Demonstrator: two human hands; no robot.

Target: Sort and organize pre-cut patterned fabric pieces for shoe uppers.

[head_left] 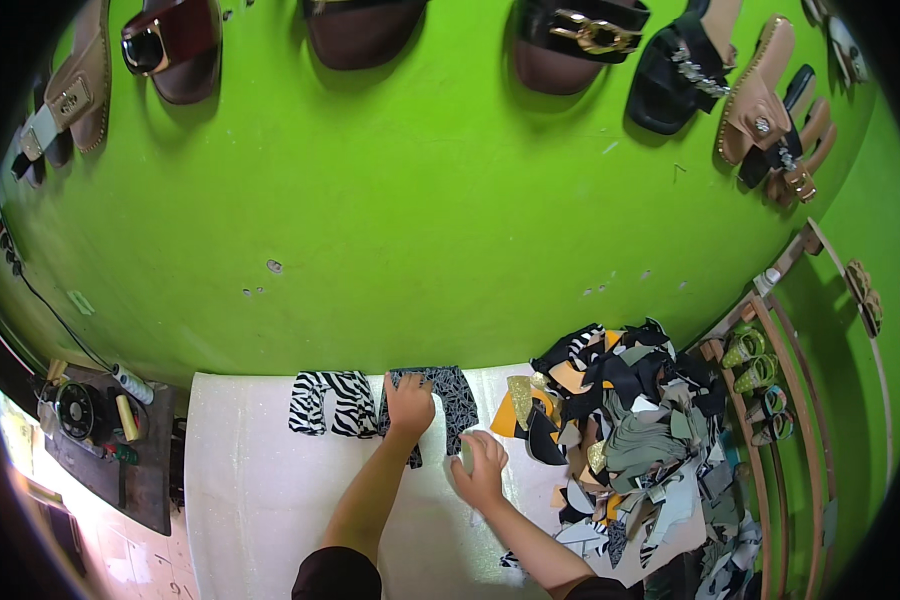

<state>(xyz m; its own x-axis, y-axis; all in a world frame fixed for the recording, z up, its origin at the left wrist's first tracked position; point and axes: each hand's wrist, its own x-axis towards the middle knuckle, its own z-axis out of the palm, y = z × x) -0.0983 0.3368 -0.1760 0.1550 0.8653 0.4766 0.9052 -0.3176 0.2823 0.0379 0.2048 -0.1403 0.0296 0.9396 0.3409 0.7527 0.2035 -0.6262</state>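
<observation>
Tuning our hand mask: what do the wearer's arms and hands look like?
The left hand and right hand are gloveless. The left forearm and right forearm are bare, with no watch, strap or cable visible. Plain black cloth shows at the left sleeve and right sleeve. Rings: too small to tell.

The left hand [411, 402] is resting on the dark patterned piece [457, 388]. The right hand [483, 474] is sitting at the piece's lower right end. Zebra-striped material [352, 402] is lying to the left on the white work surface [260, 490]. A mixed scrap pile [642, 440] is covering the surface's right side. Sandals [667, 88] are hanging on the green wall [420, 210].
</observation>
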